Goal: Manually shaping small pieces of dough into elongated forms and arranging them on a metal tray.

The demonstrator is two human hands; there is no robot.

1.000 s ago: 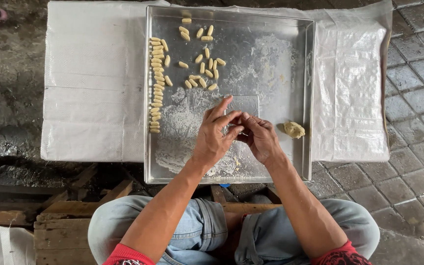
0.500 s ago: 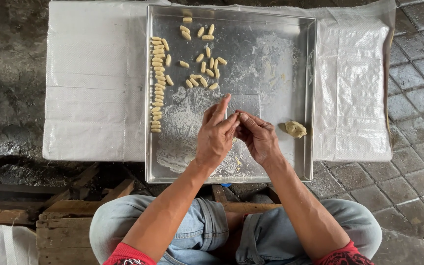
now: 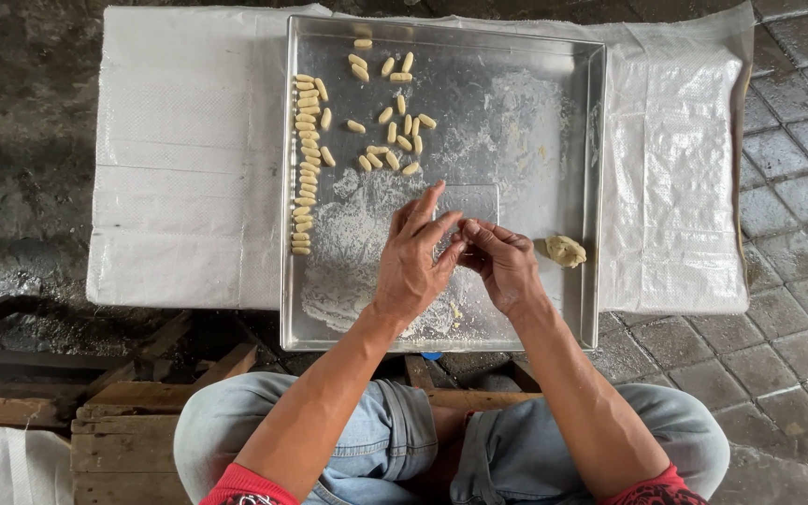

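Dough lump [image 3: 564, 250] lies right on the tray [image 3: 554, 75]; left hand [image 3: 413, 257] and right hand [image 3: 500, 265] meet fingertip to fingertip — whether they pinch anything, I cannot tell.

Between the fingertips of my left hand [image 3: 413, 266] and right hand [image 3: 502, 266], held together over the steel tray [image 3: 535, 56], is something too small to make out. A pale, lumpy dough ball [image 3: 564, 251] lies on the tray just beside my right hand.
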